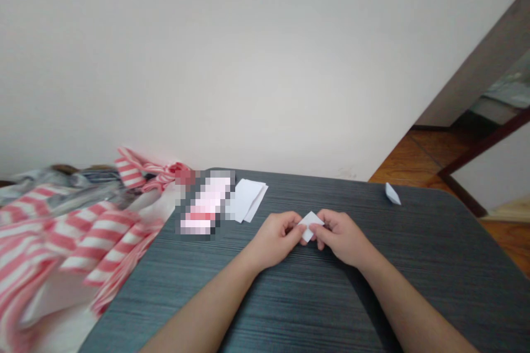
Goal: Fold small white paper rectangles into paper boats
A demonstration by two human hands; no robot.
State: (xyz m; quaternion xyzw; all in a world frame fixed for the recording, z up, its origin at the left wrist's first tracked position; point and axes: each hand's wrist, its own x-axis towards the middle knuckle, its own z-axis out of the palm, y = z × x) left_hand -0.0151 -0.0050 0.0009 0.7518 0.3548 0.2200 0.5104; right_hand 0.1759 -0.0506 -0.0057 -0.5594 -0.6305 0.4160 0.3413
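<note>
A small folded piece of white paper (311, 219), diamond-shaped from here, is held between both hands just above the dark table. My left hand (278, 238) pinches its left corner, thumb on top and fingers curled beneath. On the right corner, my right hand (343, 236) grips in the same way, with its thumb pressed on the face of the paper. The two thumb tips lie close together near the middle. The underside of the paper and some fingertips are hidden.
The dark wood-grain table (265, 309) stands against a pale wall. Left of my hands lie white paper sheets (245, 198) beside a blurred-out pinkish rectangular object (209, 201). A folded white paper shape (392, 194) rests at the far right. Red-and-white striped cloth (83, 237) is heaped beyond the left edge.
</note>
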